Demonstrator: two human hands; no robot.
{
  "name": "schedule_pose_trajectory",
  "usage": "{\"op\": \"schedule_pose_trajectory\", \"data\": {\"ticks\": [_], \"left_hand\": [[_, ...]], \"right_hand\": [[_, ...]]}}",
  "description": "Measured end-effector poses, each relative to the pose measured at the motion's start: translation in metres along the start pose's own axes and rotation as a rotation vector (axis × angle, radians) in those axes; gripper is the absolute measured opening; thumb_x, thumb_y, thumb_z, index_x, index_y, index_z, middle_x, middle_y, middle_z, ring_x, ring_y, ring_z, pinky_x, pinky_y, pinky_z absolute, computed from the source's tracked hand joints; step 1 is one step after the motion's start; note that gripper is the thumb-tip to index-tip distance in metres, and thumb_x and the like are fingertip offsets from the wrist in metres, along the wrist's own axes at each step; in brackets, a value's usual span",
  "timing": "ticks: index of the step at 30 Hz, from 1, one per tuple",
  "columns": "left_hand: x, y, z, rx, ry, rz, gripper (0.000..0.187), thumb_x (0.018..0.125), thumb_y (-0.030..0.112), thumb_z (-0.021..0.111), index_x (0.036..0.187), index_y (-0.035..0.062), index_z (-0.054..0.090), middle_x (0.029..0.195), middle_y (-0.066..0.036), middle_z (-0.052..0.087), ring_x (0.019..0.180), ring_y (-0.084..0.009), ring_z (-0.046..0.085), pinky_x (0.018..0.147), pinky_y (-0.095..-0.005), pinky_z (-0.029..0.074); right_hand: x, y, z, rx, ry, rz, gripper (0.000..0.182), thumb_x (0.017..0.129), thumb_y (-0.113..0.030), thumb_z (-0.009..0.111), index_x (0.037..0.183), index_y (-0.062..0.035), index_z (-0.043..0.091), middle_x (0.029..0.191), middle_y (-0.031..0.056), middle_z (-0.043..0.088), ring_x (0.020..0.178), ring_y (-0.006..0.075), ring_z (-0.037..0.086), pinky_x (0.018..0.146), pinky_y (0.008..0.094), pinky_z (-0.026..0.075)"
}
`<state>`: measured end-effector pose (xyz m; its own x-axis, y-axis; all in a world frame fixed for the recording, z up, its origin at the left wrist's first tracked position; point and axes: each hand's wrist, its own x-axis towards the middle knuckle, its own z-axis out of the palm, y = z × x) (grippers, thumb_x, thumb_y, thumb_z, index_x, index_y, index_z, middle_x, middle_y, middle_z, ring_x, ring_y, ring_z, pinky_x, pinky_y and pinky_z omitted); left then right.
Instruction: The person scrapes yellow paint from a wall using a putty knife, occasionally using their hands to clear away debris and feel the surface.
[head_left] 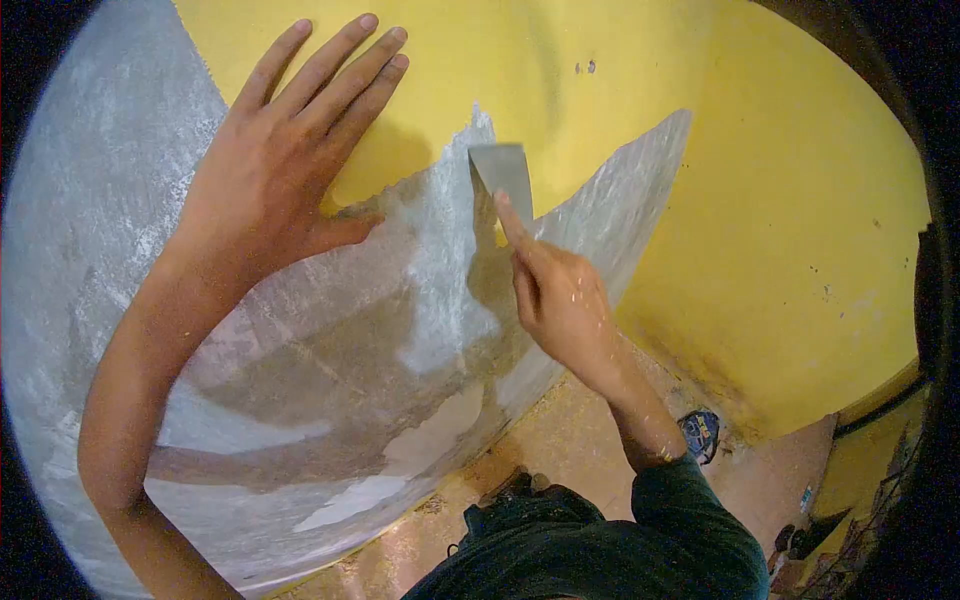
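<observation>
A large curved surface carries yellow paint across its upper and right parts, with a bared grey area at left and below. My left hand lies flat on it, fingers spread over the yellow and thumb near the ragged paint edge. In my right hand is a scraper, with my index finger stretched along its blade. The blade rests at or very near a pointed grey strip where yellow meets grey. Its handle is hidden in my closed fingers. Small pale flecks dot my right hand and forearm.
Below the curved surface is a tan, dusty floor. A blue and dark object, perhaps a shoe, is near my right forearm. Dark clutter fills the lower right edge. Small chips mark the yellow paint at right.
</observation>
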<state>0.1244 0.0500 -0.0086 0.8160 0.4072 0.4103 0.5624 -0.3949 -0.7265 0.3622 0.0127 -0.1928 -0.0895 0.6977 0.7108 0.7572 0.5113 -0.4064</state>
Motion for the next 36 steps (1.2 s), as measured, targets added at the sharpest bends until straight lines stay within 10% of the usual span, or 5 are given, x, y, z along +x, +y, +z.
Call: {"op": "schedule_pose_trajectory", "data": {"ticks": [25, 31, 33, 36], "left_hand": [[0.0, 0.004, -0.002, 0.01, -0.008, -0.02, 0.113, 0.069, 0.041, 0.086, 0.163, 0.0065, 0.035, 0.172, -0.008, 0.032, 0.161, -0.0281, 0.025, 0.133, -0.051, 0.017], [0.008, 0.008, 0.006, -0.002, 0.149, -0.103, 0.106, 0.075, 0.044, 0.084, 0.164, 0.0096, 0.036, 0.172, -0.009, 0.033, 0.161, -0.0299, 0.024, 0.132, -0.0538, 0.016], [0.017, 0.025, -0.002, 0.078, 0.131, -0.352, 0.078, 0.1, 0.052, 0.06, 0.159, 0.0043, 0.04, 0.168, -0.026, 0.029, 0.159, -0.0398, 0.022, 0.13, -0.06, 0.014], [0.036, 0.055, 0.055, 0.03, 0.354, -0.335, 0.101, 0.079, 0.045, 0.083, 0.162, 0.011, 0.039, 0.17, -0.011, 0.036, 0.161, -0.0318, 0.026, 0.131, -0.0584, 0.014]], "right_hand": [[0.017, -0.006, -0.008, -0.054, -0.028, 0.055, 0.074, 0.095, 0.0, 0.059, 0.164, -0.0148, 0.037, 0.081, 0.0277, 0.065, 0.073, 0.0434, 0.067, 0.069, 0.051, 0.053], [0.021, -0.006, 0.0, 0.161, 0.12, -0.004, 0.065, 0.098, 0.002, 0.055, 0.161, -0.0109, 0.044, 0.078, 0.0274, 0.061, 0.068, 0.0424, 0.063, 0.065, 0.0496, 0.05], [0.004, -0.003, -0.005, 0.216, 0.153, -0.015, 0.063, 0.099, 0.002, 0.054, 0.16, -0.0109, 0.046, 0.077, 0.0259, 0.06, 0.065, 0.0383, 0.061, 0.064, 0.0458, 0.048], [-0.039, 0.01, -0.004, 0.308, 0.215, 0.019, 0.059, 0.102, 0.001, 0.052, 0.16, -0.0105, 0.047, 0.073, 0.0196, 0.054, 0.061, 0.0276, 0.051, 0.061, 0.038, 0.044]]}}
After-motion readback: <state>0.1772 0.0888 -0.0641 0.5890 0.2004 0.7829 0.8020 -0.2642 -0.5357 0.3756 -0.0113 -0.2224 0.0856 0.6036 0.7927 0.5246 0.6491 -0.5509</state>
